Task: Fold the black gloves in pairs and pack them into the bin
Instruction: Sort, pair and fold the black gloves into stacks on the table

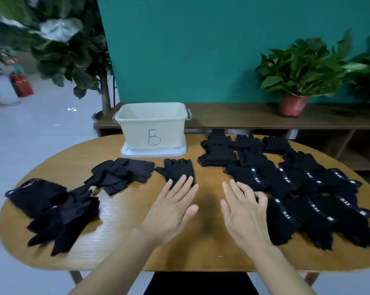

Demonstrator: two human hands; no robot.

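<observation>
While the left hand (pixel 172 209) is lying flat on a glove (pixel 177 168) and the right hand (pixel 243 211), open and empty, is touching the pile (pixel 303 186), pairing seems to be starting, calling for a matching glove.

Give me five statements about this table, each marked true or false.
1. The bin bears a letter B. True.
2. The bin stands on the floor. False: it stands on a white lid on the table.
3. The left hand has its fingertips on a single glove. True.
4. The right hand lifts a glove high. False: it is low, fingertips at the gloves on the right.
5. The potted plant stands on the table. False: it is on the shelf behind.
</observation>
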